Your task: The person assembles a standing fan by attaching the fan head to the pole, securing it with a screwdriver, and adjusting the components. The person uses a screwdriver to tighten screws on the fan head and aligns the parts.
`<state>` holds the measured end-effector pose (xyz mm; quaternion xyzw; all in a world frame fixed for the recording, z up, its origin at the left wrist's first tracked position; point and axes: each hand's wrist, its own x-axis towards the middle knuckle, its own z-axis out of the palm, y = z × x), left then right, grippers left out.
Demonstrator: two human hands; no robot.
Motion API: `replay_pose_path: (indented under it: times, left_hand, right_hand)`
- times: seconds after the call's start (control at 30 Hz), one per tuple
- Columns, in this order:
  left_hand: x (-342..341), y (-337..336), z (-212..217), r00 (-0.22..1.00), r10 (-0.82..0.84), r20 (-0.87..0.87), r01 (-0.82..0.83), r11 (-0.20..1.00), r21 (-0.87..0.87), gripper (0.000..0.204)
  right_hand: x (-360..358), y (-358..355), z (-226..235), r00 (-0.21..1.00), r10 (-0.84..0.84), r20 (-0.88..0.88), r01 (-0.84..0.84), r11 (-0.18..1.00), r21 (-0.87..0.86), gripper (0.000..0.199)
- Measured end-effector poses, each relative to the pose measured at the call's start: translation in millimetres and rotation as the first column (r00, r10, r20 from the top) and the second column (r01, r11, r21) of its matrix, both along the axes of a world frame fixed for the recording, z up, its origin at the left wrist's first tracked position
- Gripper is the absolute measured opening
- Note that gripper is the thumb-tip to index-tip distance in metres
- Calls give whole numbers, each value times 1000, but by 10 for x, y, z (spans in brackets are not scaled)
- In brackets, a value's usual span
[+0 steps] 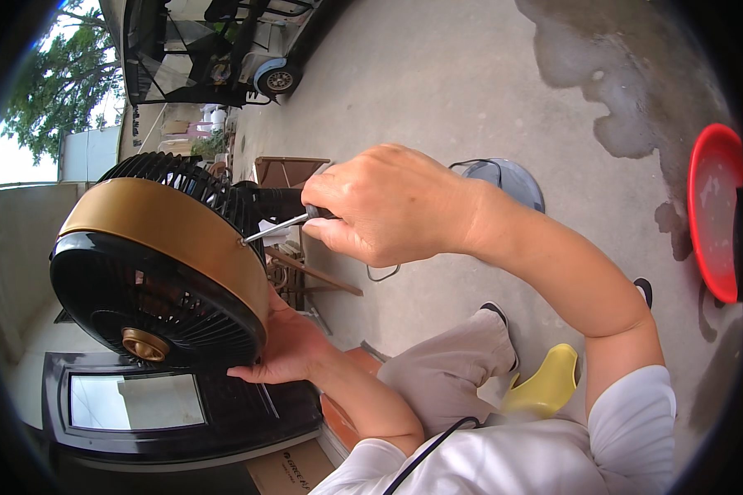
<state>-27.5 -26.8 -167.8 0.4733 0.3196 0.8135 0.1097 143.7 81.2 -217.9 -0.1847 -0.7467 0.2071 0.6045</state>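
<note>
Right hand (pixel 388 206) drives a screwdriver (pixel 276 228) into the fan (pixel 161 264) (gold-banded); left hand (pixel 285 351) steadies it.

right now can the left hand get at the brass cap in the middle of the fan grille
Probably yes: the left hand rests on the fan's lower rim, and the brass cap faces out uncovered. But that hand seems to be steadying the fan.

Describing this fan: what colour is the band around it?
Gold band, best in the head view.

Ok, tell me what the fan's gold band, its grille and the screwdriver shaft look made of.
Gold band: likely painted plastic or metal, with a smooth satin sheen. Grille: probably black moulded plastic, thin glossy ribs. Screwdriver shaft: metal, bright silvery glint.
</note>
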Motion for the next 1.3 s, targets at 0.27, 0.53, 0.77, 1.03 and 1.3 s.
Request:
replay_pose_path:
  times: [0.27, 0.53, 0.77, 1.03, 1.3]
  left_hand:
    - [7, 19, 13, 998, -67, 13, 67, 997, 39, 84]
    - [42, 6, 7, 998, -53, 22, 52, 997, 53, 83]
    - [-43, -12, -4, 994, -92, 57, 90, 995, 48, 78]
    - [-69, -26, -16, 996, -53, 72, 50, 998, 45, 78]
    - [-58, -2, -39, 997, -43, 68, 40, 998, 46, 84]
  right_hand:
    - [-13, 113, 24, 834, -492, -251, 552, 746, 371, 12]
    - [-37, 54, -29, 971, -154, -181, 180, 974, 136, 15]
    - [-12, 102, -153, 988, 126, -85, -133, 987, -87, 23]
    - [-97, 61, -135, 965, 180, -191, -196, 978, -72, 22]
    - [-89, 85, -134, 965, 191, -181, -210, 974, -89, 22]
